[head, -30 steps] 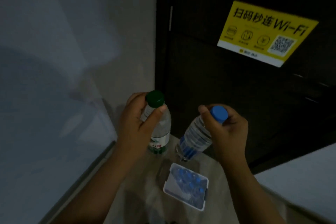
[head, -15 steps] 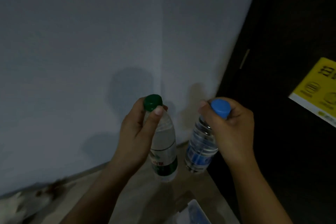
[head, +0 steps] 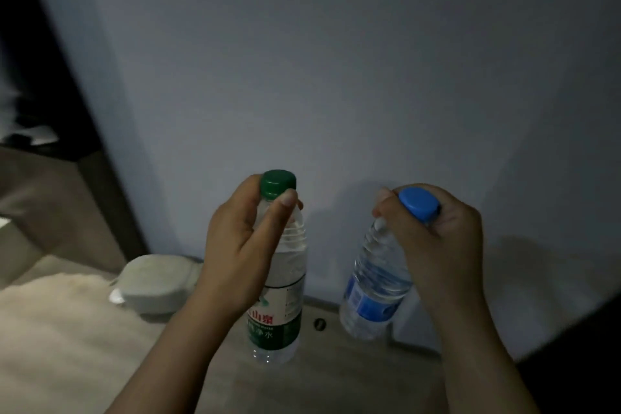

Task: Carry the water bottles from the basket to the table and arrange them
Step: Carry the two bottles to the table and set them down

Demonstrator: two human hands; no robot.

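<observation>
1. Your left hand pinches the green-capped bottle at its neck, thumb and fingers curled just under the green cap
2. Your right hand is wrapped over the blue cap of the blue-capped bottle, fingers curled round the top
3. Both bottles hang in the air in front of you, near each other but apart; no table or basket is in view, so this looks like the carry itself
4. To carry them well, let the blue-capped bottle hang plumb: it tilts, its base swung towards the other bottle, and the two could knock. A hold by the cap alone may slip, so consider taking the neck lower down
5. Both bottles are clear plastic and seem to hold water, so expect some weight. One wears a green label with a red band above it, the other a blue label on a ribbed body
6. Below them lies the floor, with a pale rug to your left
7. Further off, a white lidded container sits at the foot of the grey wall
</observation>
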